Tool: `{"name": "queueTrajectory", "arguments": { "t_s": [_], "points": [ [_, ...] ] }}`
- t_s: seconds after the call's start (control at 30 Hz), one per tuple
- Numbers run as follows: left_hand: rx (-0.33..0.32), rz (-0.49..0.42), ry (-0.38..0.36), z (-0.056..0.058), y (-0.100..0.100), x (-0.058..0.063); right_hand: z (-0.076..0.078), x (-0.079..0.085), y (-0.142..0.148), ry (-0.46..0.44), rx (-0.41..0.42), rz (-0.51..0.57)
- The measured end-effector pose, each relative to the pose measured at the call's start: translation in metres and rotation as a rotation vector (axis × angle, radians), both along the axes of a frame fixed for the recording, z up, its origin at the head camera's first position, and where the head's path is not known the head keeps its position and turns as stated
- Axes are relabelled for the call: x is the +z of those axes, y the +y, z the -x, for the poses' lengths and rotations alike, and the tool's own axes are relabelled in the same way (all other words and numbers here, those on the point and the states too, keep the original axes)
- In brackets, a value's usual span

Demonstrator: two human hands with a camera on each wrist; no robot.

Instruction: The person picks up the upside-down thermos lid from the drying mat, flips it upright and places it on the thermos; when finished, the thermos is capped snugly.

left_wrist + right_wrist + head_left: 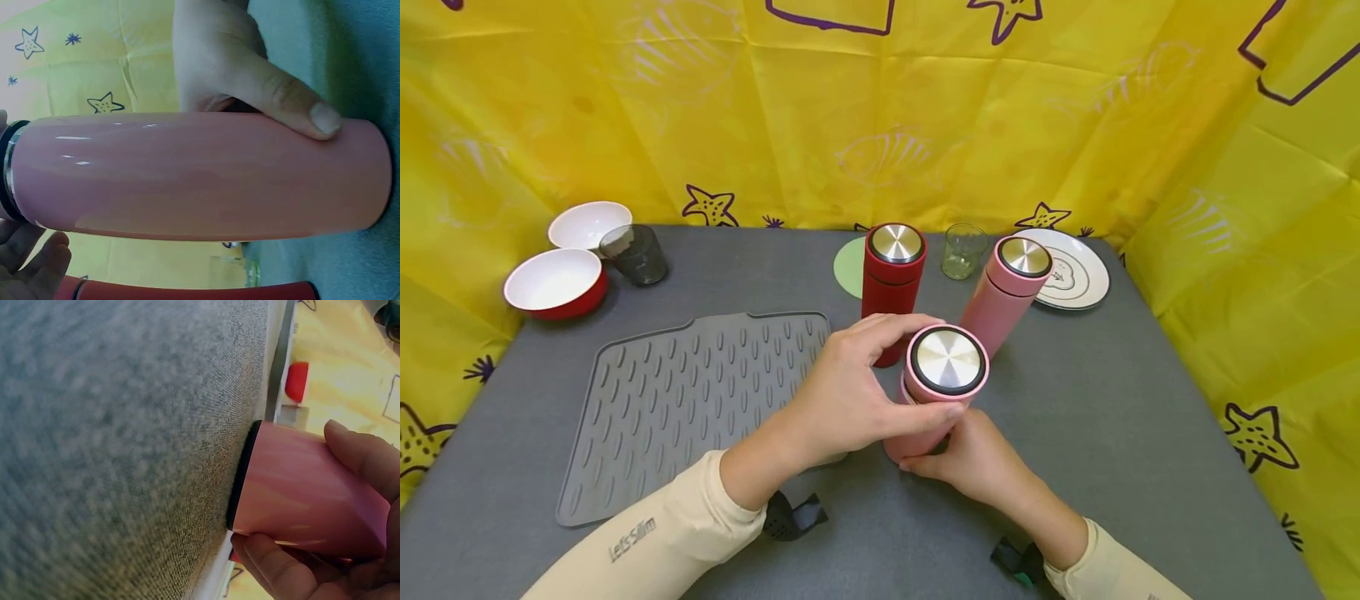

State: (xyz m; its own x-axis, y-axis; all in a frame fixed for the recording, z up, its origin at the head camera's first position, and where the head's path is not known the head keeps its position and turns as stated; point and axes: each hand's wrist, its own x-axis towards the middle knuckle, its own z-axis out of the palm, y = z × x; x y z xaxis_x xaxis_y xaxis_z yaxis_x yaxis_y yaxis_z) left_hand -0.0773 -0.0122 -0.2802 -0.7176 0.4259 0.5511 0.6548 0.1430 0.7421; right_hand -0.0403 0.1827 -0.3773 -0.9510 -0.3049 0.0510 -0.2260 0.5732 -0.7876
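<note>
A pink thermos (925, 437) with a silver-topped lid (949, 360) stands upright on the grey table in the head view. My left hand (857, 379) grips the lid from the left, fingers behind and thumb across the front. Lower down, my right hand (973, 458) holds the body near the base, also visible in the right wrist view with the pink thermos (306, 487) and its black bottom rim. A thin shiny band shows between lid and body of the thermos (200, 175) in the left wrist view. Just behind stand a red thermos (891, 279) and another pink thermos (1003, 300).
A grey ridged drying mat (692, 400) lies at left. Beyond it are two red-and-white bowls (561, 287) and a tipped dark glass (636, 254). A green disc (850, 268), a clear greenish glass (961, 254) and a white plate (1090, 275) are along the back.
</note>
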Motion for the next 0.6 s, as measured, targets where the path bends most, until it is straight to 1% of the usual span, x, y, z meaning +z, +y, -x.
{"name": "queueTrajectory", "arguments": {
  "t_s": [0.17, 0.27, 0.4, 0.5, 0.6],
  "points": [
    [-0.024, 0.015, -0.03, 0.0011, -0.0019, -0.005, 0.0014, -0.0011, -0.0003, 0.005, 0.018, 0.029],
    [-0.077, 0.009, -0.059, 0.002, -0.0016, -0.0054, 0.0018, -0.0019, 0.0001, 0.008, 0.027, 0.048],
    [-0.144, -0.016, -0.113, 0.0029, -0.0002, -0.0055, 0.0014, -0.0025, 0.0008, 0.002, 0.021, 0.043],
    [-0.144, -0.032, -0.133, 0.0031, 0.0011, -0.0068, 0.0013, -0.0028, 0.0013, 0.002, 0.019, 0.029],
    [-0.107, -0.044, -0.124, 0.0032, 0.003, -0.0084, 0.0017, -0.003, 0.0016, 0.018, 0.025, 0.027]
  ]
}}
